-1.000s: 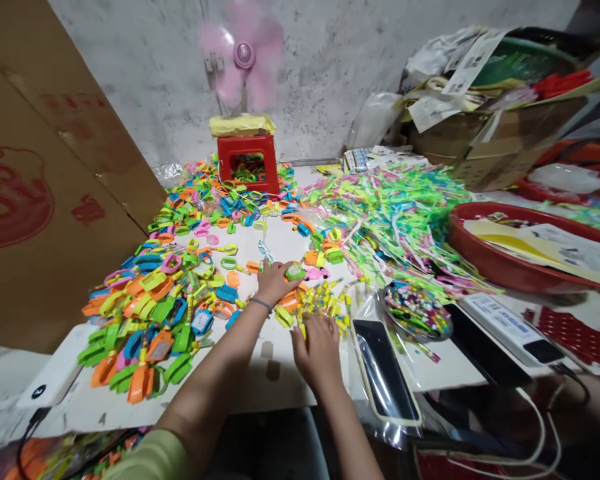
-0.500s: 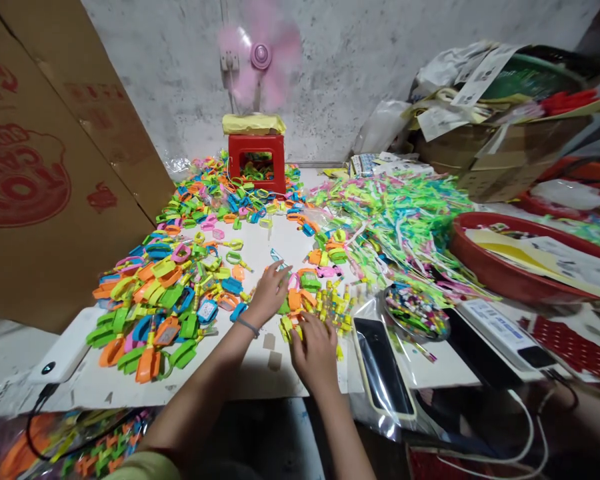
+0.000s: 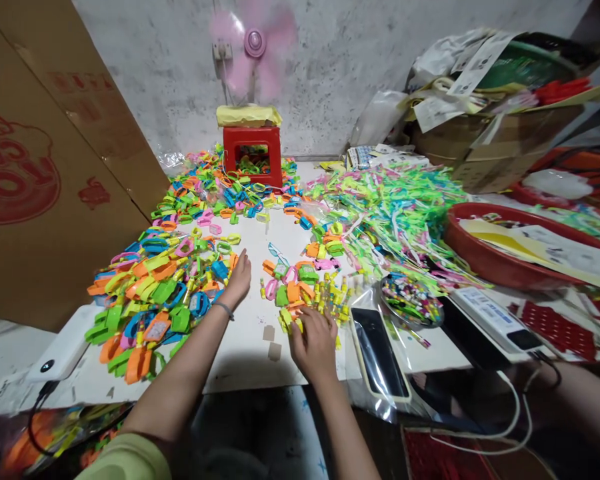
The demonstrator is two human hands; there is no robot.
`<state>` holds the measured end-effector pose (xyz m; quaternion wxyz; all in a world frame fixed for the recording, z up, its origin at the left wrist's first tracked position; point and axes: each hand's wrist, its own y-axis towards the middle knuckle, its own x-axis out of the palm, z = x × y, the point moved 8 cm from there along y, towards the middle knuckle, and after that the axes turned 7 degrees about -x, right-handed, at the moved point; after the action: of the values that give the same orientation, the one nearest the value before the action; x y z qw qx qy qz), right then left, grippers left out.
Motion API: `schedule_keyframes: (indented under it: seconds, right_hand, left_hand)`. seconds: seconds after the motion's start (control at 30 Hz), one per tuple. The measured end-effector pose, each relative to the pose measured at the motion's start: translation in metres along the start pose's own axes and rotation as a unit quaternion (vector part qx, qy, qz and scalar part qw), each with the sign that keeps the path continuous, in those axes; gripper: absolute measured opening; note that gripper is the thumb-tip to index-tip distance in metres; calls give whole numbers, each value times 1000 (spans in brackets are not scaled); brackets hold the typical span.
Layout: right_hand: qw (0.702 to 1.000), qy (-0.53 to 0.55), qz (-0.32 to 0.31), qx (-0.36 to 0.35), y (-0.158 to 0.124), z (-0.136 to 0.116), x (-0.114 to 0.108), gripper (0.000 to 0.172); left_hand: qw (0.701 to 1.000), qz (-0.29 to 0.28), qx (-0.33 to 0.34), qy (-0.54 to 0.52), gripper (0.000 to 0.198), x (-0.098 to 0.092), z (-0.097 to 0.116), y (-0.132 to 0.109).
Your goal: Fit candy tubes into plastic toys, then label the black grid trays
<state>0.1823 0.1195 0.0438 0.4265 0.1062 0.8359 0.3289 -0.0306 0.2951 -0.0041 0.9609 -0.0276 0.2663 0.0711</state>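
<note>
My left hand lies flat and open on the white table, its edge pushed against a big heap of bright plastic toy pieces in orange, green, blue and pink. My right hand rests knuckles-up on a smaller cluster of coloured pieces and little yellow parts; its fingertips curl into them and what they grip is hidden. A thin bracelet sits on my left wrist.
A red stool with a pink fan behind it stands at the back. Neon strips are piled right, beside a red basin. A phone in a plastic bag, a bowl of small parts, a power bank and cardboard surround the table.
My left hand let go of a green piece near the middle, then slid left and opened flat against the big heap. My right hand stayed on the small cluster.
</note>
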Motion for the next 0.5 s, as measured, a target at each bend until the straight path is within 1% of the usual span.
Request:
schedule_keyframes:
  seconds: [0.17, 0.27, 0.37, 0.5]
  right_hand:
    - [1000, -4, 0, -1, 0, -1, 0, 13]
    - [1000, -10, -3, -9, 0, -2, 0, 13]
    - [1000, -13, -4, -20, 1, -3, 0, 13]
    - [999, -18, -8, -29, 3, -5, 0, 14]
  left_hand:
    - [1000, 21, -11, 9, 53, -24, -4, 14]
    - [999, 26, -4, 21, 52, -33, -5, 19]
    - [999, 22, 7, 35, 52, -35, -7, 23]
    - [997, 2, 38, 64, 49, -32, -5, 26]
